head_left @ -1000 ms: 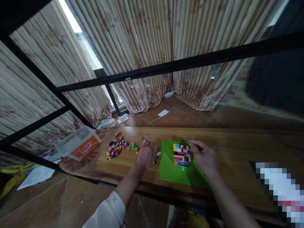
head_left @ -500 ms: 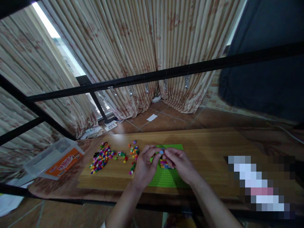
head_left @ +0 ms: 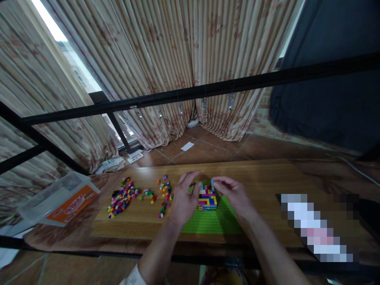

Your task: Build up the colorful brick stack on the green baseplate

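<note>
Brick stack (head_left: pixel 207 202), one, on one baseplate (head_left: pixel 209 225); hands (head_left: pixel 183 202), two

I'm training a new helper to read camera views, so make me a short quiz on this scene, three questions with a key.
1. True or false: the loose bricks lie between the plastic box and the studded board.
2. Which hand holds the small blue piece? A) the left; B) the right; C) both.
3. What colour is the board under the brick stack?

Key:
1. True.
2. B, the right hand.
3. Green.
</note>
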{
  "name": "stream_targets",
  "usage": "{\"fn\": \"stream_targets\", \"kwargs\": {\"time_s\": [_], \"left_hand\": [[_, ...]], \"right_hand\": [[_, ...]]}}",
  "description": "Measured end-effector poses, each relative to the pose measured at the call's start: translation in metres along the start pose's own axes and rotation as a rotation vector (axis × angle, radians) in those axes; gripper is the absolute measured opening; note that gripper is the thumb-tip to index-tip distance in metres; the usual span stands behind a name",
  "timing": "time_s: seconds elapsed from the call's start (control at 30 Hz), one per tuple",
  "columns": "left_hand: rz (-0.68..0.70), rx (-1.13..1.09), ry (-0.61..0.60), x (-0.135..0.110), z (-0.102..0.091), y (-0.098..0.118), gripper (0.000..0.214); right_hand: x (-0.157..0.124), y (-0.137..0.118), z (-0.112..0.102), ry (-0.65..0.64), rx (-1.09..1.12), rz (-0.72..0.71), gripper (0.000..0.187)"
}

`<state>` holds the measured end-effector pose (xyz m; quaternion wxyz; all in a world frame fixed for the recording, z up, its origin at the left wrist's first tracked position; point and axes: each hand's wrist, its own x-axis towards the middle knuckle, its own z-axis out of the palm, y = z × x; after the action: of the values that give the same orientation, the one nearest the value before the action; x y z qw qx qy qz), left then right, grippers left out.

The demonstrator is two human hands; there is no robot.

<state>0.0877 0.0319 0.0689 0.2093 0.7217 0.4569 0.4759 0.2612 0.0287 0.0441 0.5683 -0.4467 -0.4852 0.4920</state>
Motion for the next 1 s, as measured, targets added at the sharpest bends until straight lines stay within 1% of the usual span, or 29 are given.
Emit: {"fn": "stream_targets", "kwargs": {"time_s": [0.07, 0.1, 0.17, 0.23, 0.3, 0.47, 0.7, 0.8, 0.9, 1.0], "left_hand": [[-0.182, -0.067, 0.088, 0.001, 0.001, -0.019, 0.028], [-0.282, -0.128, 0.105, 0.001, 0.003, -0.029, 0.025], [-0.432, -0.270, 0.070, 0.002, 0.007, -0.046, 0.024], [-0.513, -0.382, 0.026, 0.002, 0.014, -0.055, 0.024], [-0.548, -0.455, -0.006, 0.004, 0.020, -0.057, 0.024], [-0.606, -0.586, -0.077, 0.014, 0.028, -0.047, 0.025], [-0.631, -0.622, -0.218, 0.023, 0.032, -0.042, 0.017], [-0.651, -0.640, -0.221, 0.023, 0.035, -0.041, 0.017], [-0.666, -0.650, -0.219, 0.023, 0.038, -0.041, 0.019], [-0.671, -0.639, -0.219, 0.022, 0.040, -0.043, 0.021]], "right_hand": [[0.004, 0.009, -0.003, 0.068, -0.195, -0.091, 0.025], [0.005, 0.013, -0.003, 0.074, -0.282, -0.143, 0.023], [0.008, 0.021, -0.001, 0.055, -0.404, -0.232, 0.019], [0.010, 0.027, 0.003, 0.037, -0.462, -0.273, 0.017], [0.012, 0.033, 0.008, 0.037, -0.494, -0.273, 0.017], [0.016, 0.041, 0.012, 0.022, -0.513, -0.218, 0.018], [0.018, 0.039, 0.008, -0.033, -0.459, -0.157, 0.018], [0.018, 0.038, 0.008, -0.051, -0.419, -0.118, 0.020], [0.017, 0.039, 0.008, -0.064, -0.393, -0.048, 0.022], [0.017, 0.039, 0.009, -0.056, -0.378, 0.002, 0.025]]}}
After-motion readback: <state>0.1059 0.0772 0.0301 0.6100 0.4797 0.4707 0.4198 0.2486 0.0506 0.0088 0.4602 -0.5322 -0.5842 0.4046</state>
